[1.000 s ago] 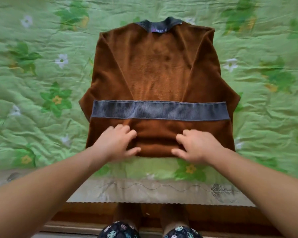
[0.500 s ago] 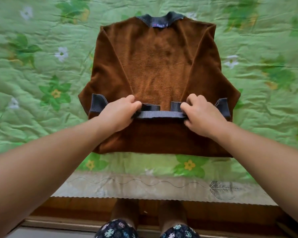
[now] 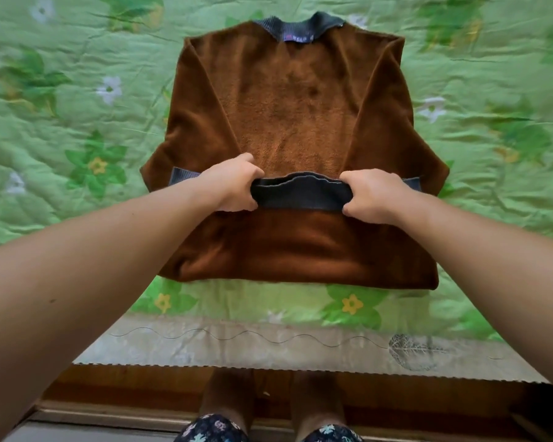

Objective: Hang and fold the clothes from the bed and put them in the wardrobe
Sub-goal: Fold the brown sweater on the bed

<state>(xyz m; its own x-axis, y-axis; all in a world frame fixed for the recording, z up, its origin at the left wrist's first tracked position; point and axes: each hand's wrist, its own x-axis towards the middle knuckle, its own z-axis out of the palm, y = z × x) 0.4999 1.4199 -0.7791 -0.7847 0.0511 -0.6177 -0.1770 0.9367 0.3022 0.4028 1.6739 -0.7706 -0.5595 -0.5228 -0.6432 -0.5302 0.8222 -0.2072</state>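
Observation:
A brown fleece sweater (image 3: 294, 100) lies flat on the bed, grey collar at the far end, both sleeves folded inward. Its lower part is folded up, so the grey ribbed hem band (image 3: 300, 194) runs across the middle. My left hand (image 3: 233, 186) grips the band left of centre. My right hand (image 3: 374, 196) grips it right of centre. Between the hands the band is lifted and bunched, its dark inside showing. The band's outer ends stick out past each hand.
The green floral quilt (image 3: 77, 138) covers the bed all around the sweater. A pale embroidered border (image 3: 253, 342) runs along the near bed edge, with the wooden bed frame (image 3: 141, 393) below it. My legs stand against the frame.
My hands moved from the near folded edge up to the grey hem band and closed on it. The band is now lifted and bunched between them.

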